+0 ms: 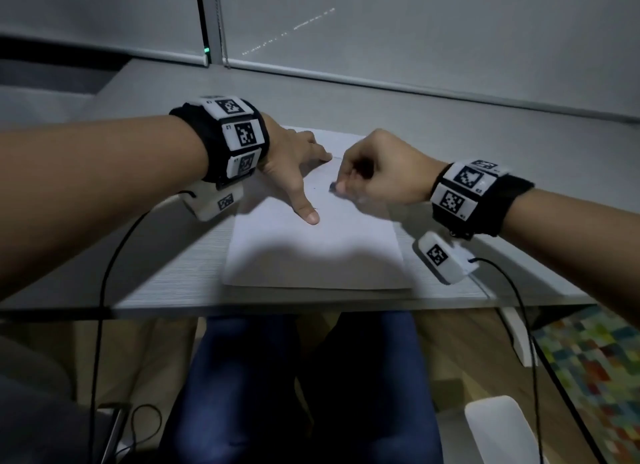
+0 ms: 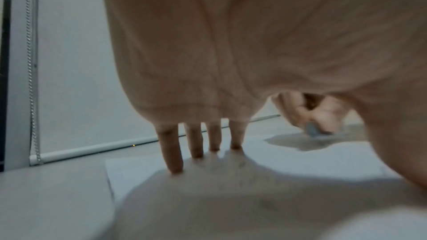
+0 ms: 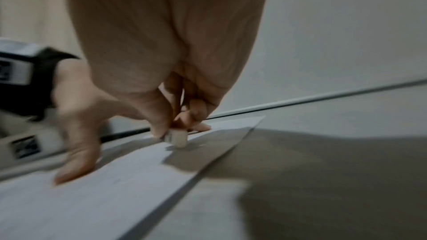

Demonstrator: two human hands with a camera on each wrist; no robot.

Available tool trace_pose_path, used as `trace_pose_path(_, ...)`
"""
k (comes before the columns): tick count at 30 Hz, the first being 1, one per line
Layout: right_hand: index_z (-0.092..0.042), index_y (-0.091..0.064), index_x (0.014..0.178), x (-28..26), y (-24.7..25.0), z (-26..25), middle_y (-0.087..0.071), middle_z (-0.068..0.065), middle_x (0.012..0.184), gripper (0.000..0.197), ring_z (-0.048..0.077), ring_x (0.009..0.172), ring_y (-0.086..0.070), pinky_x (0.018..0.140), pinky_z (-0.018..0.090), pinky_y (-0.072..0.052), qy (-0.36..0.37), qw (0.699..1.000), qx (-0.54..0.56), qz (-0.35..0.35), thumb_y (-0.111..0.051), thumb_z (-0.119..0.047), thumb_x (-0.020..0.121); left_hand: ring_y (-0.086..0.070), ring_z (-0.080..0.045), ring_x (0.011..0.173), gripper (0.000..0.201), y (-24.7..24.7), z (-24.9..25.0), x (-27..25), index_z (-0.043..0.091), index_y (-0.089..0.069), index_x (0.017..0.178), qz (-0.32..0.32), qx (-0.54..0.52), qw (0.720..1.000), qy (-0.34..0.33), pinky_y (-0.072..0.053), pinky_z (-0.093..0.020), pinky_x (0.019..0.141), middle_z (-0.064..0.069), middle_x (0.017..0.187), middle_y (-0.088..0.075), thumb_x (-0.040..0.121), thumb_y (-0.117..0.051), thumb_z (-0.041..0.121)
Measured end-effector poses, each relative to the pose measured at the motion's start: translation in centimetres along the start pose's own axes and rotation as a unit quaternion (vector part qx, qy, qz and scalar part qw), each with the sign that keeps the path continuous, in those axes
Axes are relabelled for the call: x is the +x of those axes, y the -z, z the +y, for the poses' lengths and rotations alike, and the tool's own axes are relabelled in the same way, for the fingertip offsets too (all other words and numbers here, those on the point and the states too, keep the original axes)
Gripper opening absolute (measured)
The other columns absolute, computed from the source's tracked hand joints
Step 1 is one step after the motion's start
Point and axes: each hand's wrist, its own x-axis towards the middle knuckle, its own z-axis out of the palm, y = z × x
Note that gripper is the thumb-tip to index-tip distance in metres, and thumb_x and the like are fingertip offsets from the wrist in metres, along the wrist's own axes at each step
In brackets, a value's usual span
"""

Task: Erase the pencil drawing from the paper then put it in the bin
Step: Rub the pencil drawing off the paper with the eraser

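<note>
Knees [image 1: 301, 387] under desk edge [image 1: 311, 302]. My left hand [image 1: 294, 165] flat, pinning paper [image 1: 311, 255]; right hand [image 1: 377, 172] pinches eraser [image 3: 176, 138], tip blurred; drawing unreadable.

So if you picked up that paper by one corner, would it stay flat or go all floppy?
Probably floppy: the paper is one thin sheet lying flat on the desk. It likely slides easily too, since the left hand presses it down while the right hand rubs with the eraser.
</note>
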Motion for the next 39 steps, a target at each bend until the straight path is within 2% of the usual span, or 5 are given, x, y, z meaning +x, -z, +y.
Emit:
trace_pose_path(8, -0.014, -0.079, 0.089, 0.6, 0.8, 1.4, -0.074, -0.006, 0.081, 0.014, 0.013, 0.072, -0.068, 0.074, 0.027, -0.055, -0.031, 0.998, -0.058, 0.017, -0.079, -0.027, 0.091, -0.048, -0.031, 0.135, 0.138, 0.2, 1.7, 0.8, 0.028, -0.034, 0.156, 0.082, 0.024, 0.996, -0.004, -0.046, -0.056, 0.107, 0.002, 0.142, -0.042, 0.047, -0.051, 0.11)
trace_pose_path(18, -0.013, -0.072, 0.077, 1.7, 0.0, 0.7, -0.061, -0.009, 0.06, 0.012, 0.003, 0.051, -0.054, 0.056, 0.013, -0.042, 0.004, 0.996, -0.072, 0.043, -0.076, -0.019, 0.088, -0.046, -0.029, 0.138, 0.118, -0.3, 1.8, 1.6, 0.046, -0.042, 0.145, 0.074, 0.008, 0.997, -0.034, -0.042, -0.055, 0.112, 0.006, 0.145, -0.041, 0.044, -0.057, 0.105)
trace_pose_path(24, -0.01, -0.075, 0.081, 2.0, -0.4, 0.5, -0.073, -0.002, 0.071, 0.009, 0.011, 0.064, -0.067, 0.063, 0.026, -0.054, 0.016, 0.995, -0.101, 0.021, -0.073, -0.015, 0.088, -0.037, -0.03, 0.145, 0.105, -0.6, 1.5, 1.7, 0.044, -0.039, 0.151, 0.076, 0.003, 0.996, -0.043, -0.037, -0.055, 0.116, 0.006, 0.156, -0.036, 0.063, -0.064, 0.095)
trace_pose_path(29, -0.009, -0.079, 0.082, 0.8, -0.5, -0.8, -0.064, -0.014, 0.063, 0.006, -0.003, 0.057, -0.061, 0.055, 0.007, -0.041, 0.068, 0.993, -0.086, -0.036, -0.075, -0.011, 0.086, -0.038, -0.028, 0.142, 0.077, -0.6, 1.5, 1.6, 0.059, -0.048, 0.119, 0.053, -0.003, 0.998, -0.034, -0.039, -0.06, 0.114, 0.011, 0.148, -0.038, 0.056, -0.067, 0.098)
trace_pose_path(39, -0.01, -0.077, 0.075, 1.7, -0.5, -1.0, -0.065, -0.015, 0.057, 0.008, 0.0, 0.053, -0.059, 0.056, 0.013, -0.043, 0.051, 0.995, -0.081, -0.024, -0.072, -0.01, 0.082, -0.038, -0.028, 0.142, 0.111, -0.3, 1.9, 1.8, 0.047, -0.039, 0.15, 0.051, 0.007, 0.999, -0.011, -0.039, -0.059, 0.114, 0.008, 0.144, -0.037, 0.056, -0.069, 0.097)
